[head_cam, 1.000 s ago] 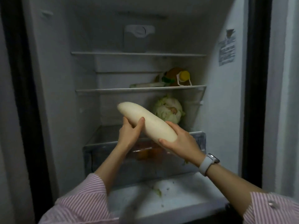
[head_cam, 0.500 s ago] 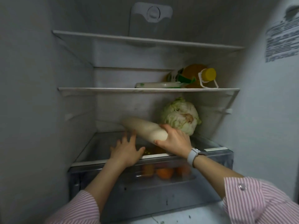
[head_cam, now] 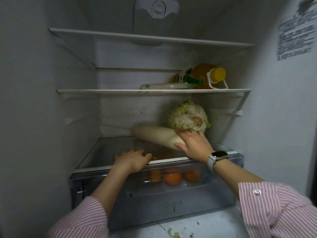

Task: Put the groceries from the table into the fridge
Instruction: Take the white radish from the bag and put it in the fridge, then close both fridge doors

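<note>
Two hands reach into the open fridge [head_cam: 42, 100]. The right hand [head_cam: 193, 143] grasps the near end of a long white radish [head_cam: 154, 136]: its thumb goes under the end and its fingers lie over the top. A watch [head_cam: 217, 157] with a pale strap sits on this wrist. The radish lies almost flat on the glass shelf [head_cam: 106, 152] above the drawer, with its far end pointing to the back left, and its near part touches the cabbage [head_cam: 187, 117] just behind the fingers. The left hand [head_cam: 133, 159] is released and holds nothing; its fingers are spread and rest on the front part of the same glass shelf, to the left of the radish and a little apart from it.

Below the shelf there is a transparent drawer [head_cam: 103, 194], and through its front wall some oranges [head_cam: 172, 177] are visible. On the middle shelf [head_cam: 103, 91] above the cabbage, a bottle of oil [head_cam: 204, 76] with a yellow cap lies on its side, and a flat pale packet [head_cam: 164, 86] lies beside it on the left. Both sleeves are pink with white stripes. A printed label [head_cam: 295, 36] is on the right inner wall.
</note>
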The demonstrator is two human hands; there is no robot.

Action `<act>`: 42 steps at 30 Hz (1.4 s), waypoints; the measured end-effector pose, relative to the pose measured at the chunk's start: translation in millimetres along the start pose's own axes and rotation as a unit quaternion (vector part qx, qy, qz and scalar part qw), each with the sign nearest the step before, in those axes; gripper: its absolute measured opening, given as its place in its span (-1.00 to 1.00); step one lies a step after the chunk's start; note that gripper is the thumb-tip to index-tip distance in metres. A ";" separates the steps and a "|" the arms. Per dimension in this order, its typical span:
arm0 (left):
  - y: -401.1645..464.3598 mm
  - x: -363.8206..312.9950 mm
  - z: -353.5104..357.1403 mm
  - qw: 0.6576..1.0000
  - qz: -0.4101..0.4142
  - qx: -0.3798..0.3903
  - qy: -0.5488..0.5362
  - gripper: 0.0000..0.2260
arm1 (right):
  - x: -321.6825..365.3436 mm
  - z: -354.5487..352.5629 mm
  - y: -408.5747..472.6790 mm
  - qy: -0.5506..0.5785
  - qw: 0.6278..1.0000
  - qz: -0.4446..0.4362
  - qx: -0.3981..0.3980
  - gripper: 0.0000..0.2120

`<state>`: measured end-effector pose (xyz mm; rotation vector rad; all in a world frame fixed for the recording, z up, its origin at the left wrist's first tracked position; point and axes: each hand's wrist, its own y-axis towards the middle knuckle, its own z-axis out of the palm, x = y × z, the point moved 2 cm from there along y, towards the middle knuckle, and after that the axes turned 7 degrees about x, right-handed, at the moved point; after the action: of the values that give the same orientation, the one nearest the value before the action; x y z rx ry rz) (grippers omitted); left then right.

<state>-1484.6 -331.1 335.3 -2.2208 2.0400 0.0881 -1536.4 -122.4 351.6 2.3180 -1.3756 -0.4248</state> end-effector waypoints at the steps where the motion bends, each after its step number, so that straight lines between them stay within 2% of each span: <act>1: -1.0 -0.1 0.0 1.000 -0.001 0.000 -0.002 -0.51 | -0.3 -1.8 -0.4 0.039 0.999 0.015 0.003 -0.51; 4: -5.9 -0.9 -2.2 0.998 0.003 -0.057 -0.022 -0.54 | 5.4 -3.4 1.4 0.145 0.989 0.041 -0.007 -0.57; 7: -15.6 -4.2 -6.5 0.980 -0.002 -0.197 -0.004 -0.62 | 5.3 -3.7 -3.4 0.136 0.990 0.037 -0.006 -0.60; 11: -36.9 -13.9 -5.3 0.941 0.000 -0.329 -0.084 -0.69 | 2.4 -19.3 -30.6 0.140 0.989 0.023 -0.038 -0.60; 16: -95.6 -55.7 16.7 0.899 0.075 -0.399 -0.162 -0.59 | -2.0 -50.7 -110.1 0.162 0.983 0.015 -0.091 -0.62; 20: -155.5 -102.2 47.8 0.884 0.131 -0.401 -0.200 -0.58 | -6.4 -77.9 -202.2 0.219 0.966 0.023 -0.138 -0.67; 24: -213.3 -164.0 84.1 0.875 0.190 -0.385 -0.224 -0.55 | -23.2 -107.1 -298.9 0.235 0.960 0.036 -0.149 -0.65; 27: -252.2 -219.8 102.7 0.871 0.243 -0.369 -0.213 -0.63 | -47.3 -129.9 -363.4 0.212 0.964 0.039 -0.154 -0.68; 30: -286.2 -280.3 112.6 0.863 0.307 -0.347 -0.203 -0.63 | -76.8 -146.2 -423.2 0.182 0.969 0.060 -0.156 -0.66; 34: -323.0 -353.3 137.1 0.850 0.389 -0.318 -0.157 -0.63 | -118.7 -168.4 -494.8 0.099 0.966 0.130 -0.202 -0.67; 36: -334.4 -380.3 151.1 0.841 0.422 -0.309 -0.140 -0.63 | -137.9 -180.5 -517.9 0.092 0.950 0.185 -0.235 -0.61; 38: -339.6 -400.3 157.9 0.838 0.437 -0.302 -0.126 -0.62 | -156.0 -190.0 -526.6 0.117 0.928 0.254 -0.247 -0.51; 42: -345.3 -420.8 157.3 0.839 0.432 -0.311 -0.112 -0.57 | -177.9 -188.2 -517.2 0.294 0.888 0.322 -0.147 -0.37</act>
<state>-1171.2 133.3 251.0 -1.1570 2.9401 1.1650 -1141.6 292.5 270.2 1.4365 -1.5086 0.2490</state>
